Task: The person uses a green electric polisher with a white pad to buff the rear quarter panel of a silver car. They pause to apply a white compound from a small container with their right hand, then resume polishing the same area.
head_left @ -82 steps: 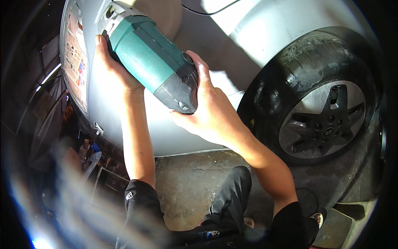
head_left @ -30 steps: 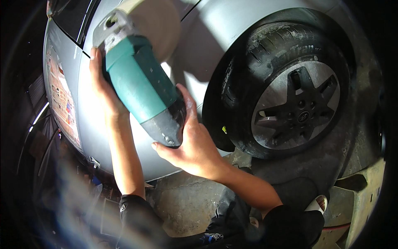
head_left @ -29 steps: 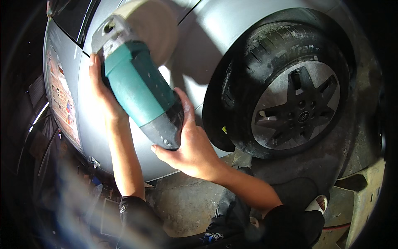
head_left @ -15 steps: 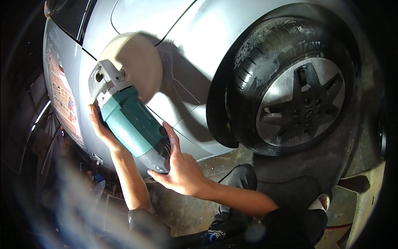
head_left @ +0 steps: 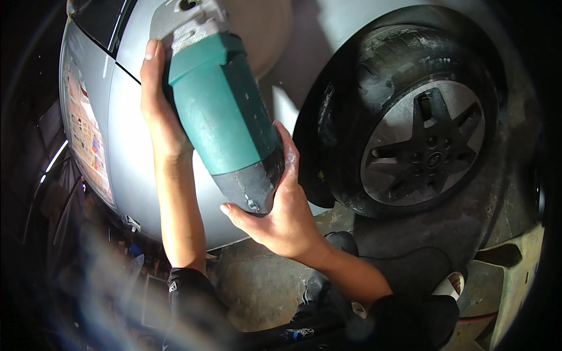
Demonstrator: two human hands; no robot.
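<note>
A teal rotary polisher [head_left: 225, 117] with a silver head and a dark rear end fills the upper middle of the view, tilted up and to the left. My left hand [head_left: 165, 126] grips it along the left side, just below the metal head. Around the dark rear end wraps my right hand [head_left: 287, 213], thumb underneath. A pale round polishing pad [head_left: 268, 32] shows partly beyond the tool, over the silver-grey car body [head_left: 129, 158]. The polisher hides much of the pad, so I cannot tell whether the pad touches the panel.
To the right is the car's wheel [head_left: 430, 143], its black tyre smudged with pale residue. A headlamp [head_left: 88, 128] curves along the left. My dark-trousered leg and a light shoe [head_left: 451, 285] are low in view. A pale slotted stand [head_left: 509, 263] rests on the floor at lower right.
The polisher has moved up and to the right and looks much larger, closer to the camera. Both hands have travelled with it and keep their hold. Its shadow has shifted toward the tyre.
</note>
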